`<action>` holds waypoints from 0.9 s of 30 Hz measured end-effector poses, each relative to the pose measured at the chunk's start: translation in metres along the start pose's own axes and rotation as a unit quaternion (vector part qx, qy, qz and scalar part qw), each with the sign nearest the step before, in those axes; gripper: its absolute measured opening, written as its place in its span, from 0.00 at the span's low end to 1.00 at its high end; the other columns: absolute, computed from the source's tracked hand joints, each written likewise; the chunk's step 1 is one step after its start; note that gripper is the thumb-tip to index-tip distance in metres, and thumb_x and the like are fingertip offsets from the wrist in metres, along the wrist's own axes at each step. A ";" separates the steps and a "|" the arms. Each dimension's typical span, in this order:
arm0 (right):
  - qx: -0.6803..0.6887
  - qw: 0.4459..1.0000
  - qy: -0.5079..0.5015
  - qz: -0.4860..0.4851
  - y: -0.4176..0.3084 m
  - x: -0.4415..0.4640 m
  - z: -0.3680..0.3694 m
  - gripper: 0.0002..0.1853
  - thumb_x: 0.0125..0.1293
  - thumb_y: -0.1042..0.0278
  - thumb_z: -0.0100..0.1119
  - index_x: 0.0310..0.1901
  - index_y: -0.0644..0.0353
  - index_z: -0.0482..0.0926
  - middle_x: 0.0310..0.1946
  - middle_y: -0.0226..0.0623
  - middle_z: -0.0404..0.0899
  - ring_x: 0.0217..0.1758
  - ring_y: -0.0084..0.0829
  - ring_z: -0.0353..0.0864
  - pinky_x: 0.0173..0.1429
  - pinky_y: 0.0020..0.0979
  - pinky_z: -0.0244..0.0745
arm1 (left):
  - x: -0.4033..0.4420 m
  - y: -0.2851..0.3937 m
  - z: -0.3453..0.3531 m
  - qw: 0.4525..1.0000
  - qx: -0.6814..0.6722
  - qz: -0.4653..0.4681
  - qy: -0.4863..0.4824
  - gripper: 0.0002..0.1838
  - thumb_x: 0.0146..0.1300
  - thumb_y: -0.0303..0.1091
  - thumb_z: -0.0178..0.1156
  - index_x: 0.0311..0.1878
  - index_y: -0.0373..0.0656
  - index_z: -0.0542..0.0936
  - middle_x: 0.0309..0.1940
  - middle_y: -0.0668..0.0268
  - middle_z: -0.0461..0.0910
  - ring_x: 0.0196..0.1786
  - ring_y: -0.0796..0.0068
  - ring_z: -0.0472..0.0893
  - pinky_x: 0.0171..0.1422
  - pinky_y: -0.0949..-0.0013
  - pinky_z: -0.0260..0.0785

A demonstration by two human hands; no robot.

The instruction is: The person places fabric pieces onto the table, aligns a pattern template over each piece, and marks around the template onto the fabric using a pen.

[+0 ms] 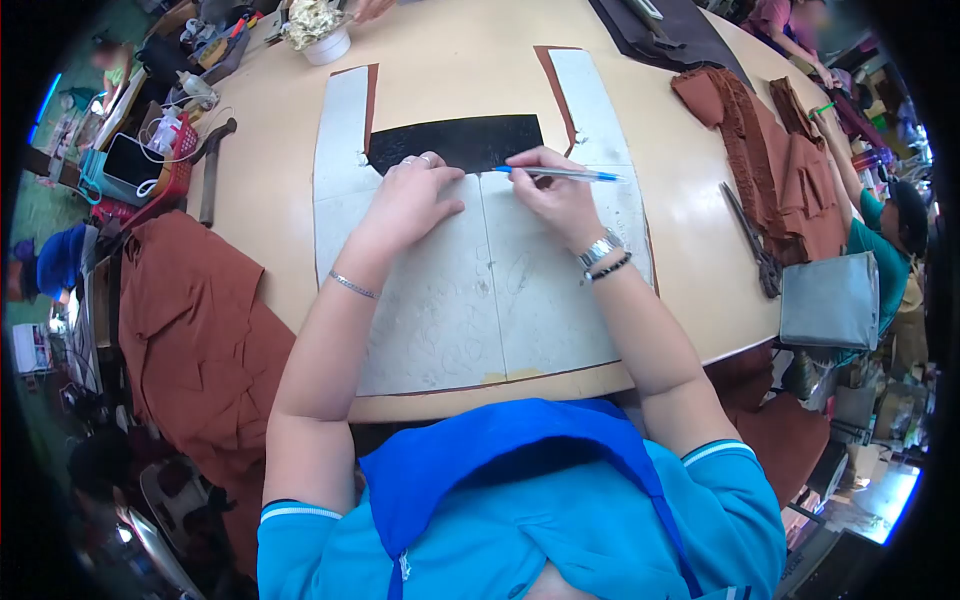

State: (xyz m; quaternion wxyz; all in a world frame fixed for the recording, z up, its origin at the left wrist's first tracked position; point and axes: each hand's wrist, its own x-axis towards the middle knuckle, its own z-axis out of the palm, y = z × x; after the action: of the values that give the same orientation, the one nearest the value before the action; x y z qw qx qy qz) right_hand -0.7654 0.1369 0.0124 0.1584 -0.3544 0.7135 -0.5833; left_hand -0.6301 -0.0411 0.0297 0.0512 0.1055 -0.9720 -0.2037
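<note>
A large pale grey pattern board (pixel 430 310) with two upright arms lies on the table, and reddish-brown material shows along its edges. Between the arms sits a black piece (pixel 455 142), its lower edge at the board's inner edge. My left hand (pixel 412 195) lies flat with fingers spread, pressing on the board beside the black piece. In my right hand (pixel 557 197) is a blue-capped clear ballpoint pen (pixel 575 174), held sideways, with its blue end near the black piece's lower edge. A thin line runs down the board's middle.
Left are a hammer (pixel 211 170), a red basket (pixel 180 150) and draped brown leather-like material (pixel 190 320). Right are scissors (pixel 752 240), brown pieces (pixel 780 170) and a grey box (pixel 830 302). A white pot (pixel 325 45) stands at the back. Other people sit around the table.
</note>
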 end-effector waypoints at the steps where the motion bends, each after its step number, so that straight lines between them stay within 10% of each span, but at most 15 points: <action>1: -0.018 1.000 -0.003 -0.019 0.001 0.005 0.007 0.07 0.62 0.70 0.63 0.38 0.64 0.82 0.29 0.31 0.85 0.31 0.15 0.81 0.36 0.20 0.76 | -0.001 0.000 0.000 1.000 -0.001 0.001 0.002 0.20 0.55 0.38 0.69 0.51 0.44 0.83 0.48 0.61 0.79 0.54 0.58 0.77 0.62 0.58 0.69; 18: -0.062 0.993 -0.011 -0.096 0.021 0.016 0.028 0.04 0.58 0.73 0.61 0.30 0.64 0.79 0.22 0.34 0.80 0.25 0.20 0.80 0.30 0.23 0.75 | -0.053 0.000 0.016 0.987 0.010 -0.081 0.138 0.16 0.57 0.36 0.68 0.50 0.47 0.83 0.49 0.60 0.78 0.54 0.58 0.77 0.56 0.57 0.72; 27: 0.081 0.995 0.013 0.054 0.019 0.037 0.040 0.08 0.67 0.69 0.61 0.44 0.63 0.79 0.36 0.34 0.86 0.41 0.20 0.85 0.43 0.21 0.78 | -0.059 -0.007 0.011 0.971 0.102 -0.151 0.154 0.30 0.54 0.53 0.70 0.57 0.48 0.78 0.62 0.53 0.72 0.65 0.54 0.71 0.62 0.52 0.67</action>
State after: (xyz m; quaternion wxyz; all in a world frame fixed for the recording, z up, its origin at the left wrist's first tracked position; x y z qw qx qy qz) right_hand -0.7718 0.0842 -0.0090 0.2084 -0.2936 0.6837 -0.6347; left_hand -0.5727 -0.0297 0.0137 0.1577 0.2856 -0.9410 -0.0897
